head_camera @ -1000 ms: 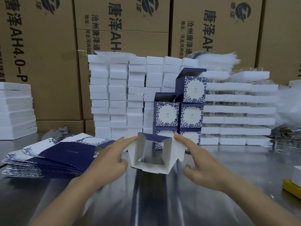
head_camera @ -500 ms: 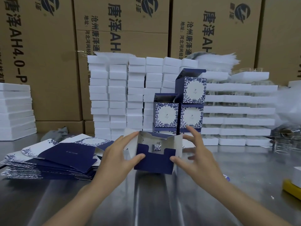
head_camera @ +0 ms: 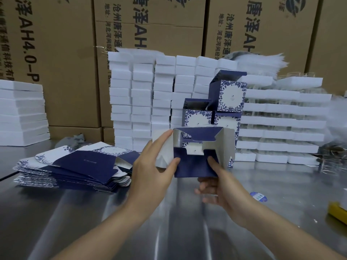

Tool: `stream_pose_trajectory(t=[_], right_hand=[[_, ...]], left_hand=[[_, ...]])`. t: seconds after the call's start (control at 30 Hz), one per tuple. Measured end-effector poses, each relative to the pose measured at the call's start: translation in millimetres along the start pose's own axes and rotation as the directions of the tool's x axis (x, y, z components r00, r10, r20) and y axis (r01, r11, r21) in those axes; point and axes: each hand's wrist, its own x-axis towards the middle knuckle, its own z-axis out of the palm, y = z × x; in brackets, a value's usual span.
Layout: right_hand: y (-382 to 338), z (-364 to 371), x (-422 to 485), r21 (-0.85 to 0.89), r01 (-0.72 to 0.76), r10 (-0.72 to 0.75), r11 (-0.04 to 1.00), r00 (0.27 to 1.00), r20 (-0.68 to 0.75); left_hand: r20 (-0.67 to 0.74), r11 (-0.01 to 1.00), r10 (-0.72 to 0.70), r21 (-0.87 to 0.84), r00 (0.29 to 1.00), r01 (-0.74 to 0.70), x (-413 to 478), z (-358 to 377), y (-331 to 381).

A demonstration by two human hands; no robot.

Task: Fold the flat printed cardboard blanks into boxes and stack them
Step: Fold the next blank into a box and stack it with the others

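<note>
A half-folded navy and white box (head_camera: 195, 166) is held up above the steel table, its open end toward me and its flaps partly folded in. My left hand (head_camera: 152, 171) grips its left side, fingers along the white flap and thumb on the navy flap. My right hand (head_camera: 219, 186) holds it from below, thumb pressing the navy flap on the right. A pile of flat printed blanks (head_camera: 75, 167) lies to the left. Several finished blue floral boxes (head_camera: 225, 102) stand stacked behind.
Rows of white foam blocks (head_camera: 142, 102) and white trays (head_camera: 281, 119) stand at the back before large brown cartons (head_camera: 65, 62). More white slabs (head_camera: 20, 113) sit far left. A small blue sticker (head_camera: 258, 196) and a yellow object (head_camera: 338, 212) lie on the steel table (head_camera: 93, 212) at right.
The box has been lifted and turned. A navy flap got folded up over its open end, and my right hand dropped from the top right corner to under the box.
</note>
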Motion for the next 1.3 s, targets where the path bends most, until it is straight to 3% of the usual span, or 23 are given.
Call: stream_pose_trajectory(t=[0.1,0.2,0.27,0.33,0.4,0.43,0.57,0.67,0.77,0.9,1.1,1.2,1.3], right_hand=[[2,0,1,0.032,0.090,-0.086,0.995,0.991,-0.104],[1,-2,1,-0.014,0.166,-0.167,0.986,0.977,-0.131],[2,0,-1,-0.006,0.173,-0.172,0.985,0.977,-0.125],[4,5,-5,-0.003,0.170,-0.169,0.985,0.980,-0.101],[7,11,-8,-0.010,0.168,-0.168,0.986,0.984,-0.060],[9,13,-10,-0.005,0.169,-0.169,0.986,0.985,-0.038],[15,20,-18,0.011,0.160,-0.160,0.987,0.978,0.132],[16,25,-24,-0.017,0.152,-0.141,0.988,0.948,0.284],[16,26,-25,0.014,0.154,-0.151,0.988,0.938,0.312],[17,27,-24,-0.009,0.146,-0.139,0.989,0.953,0.270],[20,28,-13,0.068,0.157,-0.154,0.985,0.987,-0.040],[20,26,-10,0.036,0.136,-0.136,0.990,0.991,-0.014],[17,19,-8,-0.013,0.127,-0.127,0.992,0.992,0.010]], left_hand=[[0.013,0.977,-0.037,-0.210,0.999,0.039,-3,3,5],[0.039,0.912,-0.277,-0.304,0.960,0.275,-4,11,5],[0.173,0.842,-0.453,-0.238,0.874,0.484,-6,17,0],[0.344,0.734,-0.599,-0.125,0.723,0.668,-12,23,-1],[0.447,0.625,-0.666,-0.100,0.596,0.774,-19,29,-4],[0.486,0.587,-0.656,-0.150,0.577,0.795,-21,31,-4],[0.514,0.492,-0.632,-0.312,0.580,0.813,-20,33,-1],[0.527,0.520,-0.611,-0.295,0.591,0.802,-19,32,2],[0.606,0.545,-0.553,-0.256,0.572,0.798,-23,30,7],[0.627,0.484,-0.579,-0.250,0.522,0.838,-28,36,8],[0.564,0.436,-0.611,-0.348,0.556,0.830,-18,36,1],[0.533,0.398,-0.651,-0.367,0.541,0.841,-19,39,-2],[0.485,0.425,-0.686,-0.337,0.542,0.840,-14,36,-7]])
